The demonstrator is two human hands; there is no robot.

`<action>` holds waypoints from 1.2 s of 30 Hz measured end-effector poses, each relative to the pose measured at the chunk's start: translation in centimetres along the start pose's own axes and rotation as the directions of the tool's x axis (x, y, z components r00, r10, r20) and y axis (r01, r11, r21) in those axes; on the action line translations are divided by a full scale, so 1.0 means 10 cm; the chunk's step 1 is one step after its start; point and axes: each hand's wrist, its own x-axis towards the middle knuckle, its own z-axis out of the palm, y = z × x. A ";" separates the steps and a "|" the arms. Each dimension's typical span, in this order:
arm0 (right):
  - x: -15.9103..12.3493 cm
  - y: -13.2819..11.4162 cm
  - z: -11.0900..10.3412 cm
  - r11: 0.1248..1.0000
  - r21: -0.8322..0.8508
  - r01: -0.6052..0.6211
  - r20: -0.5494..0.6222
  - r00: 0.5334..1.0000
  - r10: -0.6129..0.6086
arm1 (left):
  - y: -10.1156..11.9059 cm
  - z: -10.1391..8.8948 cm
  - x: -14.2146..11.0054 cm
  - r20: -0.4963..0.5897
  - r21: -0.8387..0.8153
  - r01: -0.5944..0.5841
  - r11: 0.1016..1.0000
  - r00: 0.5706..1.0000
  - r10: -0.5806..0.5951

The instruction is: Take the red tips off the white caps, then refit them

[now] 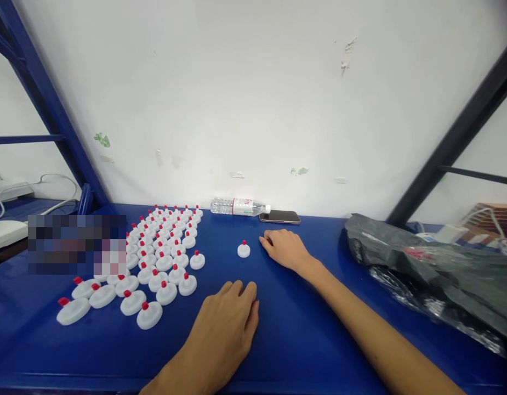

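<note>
White cap with red tip (244,250) stands on the blue table (302,323), near the right hand (286,248); this and the left hand (226,322) rest palm-down, fingers loosely unclenched, holding nothing.

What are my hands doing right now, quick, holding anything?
Left hand: loosely open, palm down, nothing visibly held.
Right hand: loosely open, palm down near the lone red-tipped white piece, nothing visibly held.

The person's left hand (226,318) and right hand (286,248) rest palm-down on a blue table (302,329), a red-tipped white cap (244,250) near the right one. Similar caps (164,263) crowd the left side; a bottle (239,207) lies behind
</note>
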 end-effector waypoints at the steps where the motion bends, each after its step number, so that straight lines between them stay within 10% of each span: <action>1: 0.00 0.00 -0.01 1.000 -0.010 -0.001 0.007 1.000 0.001 | 0.00 0.00 0.00 0.002 0.000 -0.003 1.000 1.000 0.003; 36: 0.00 -0.01 0.00 0.997 -0.036 0.066 0.011 0.998 -0.066 | -0.07 0.15 0.02 -0.018 0.010 0.058 0.998 0.998 -0.057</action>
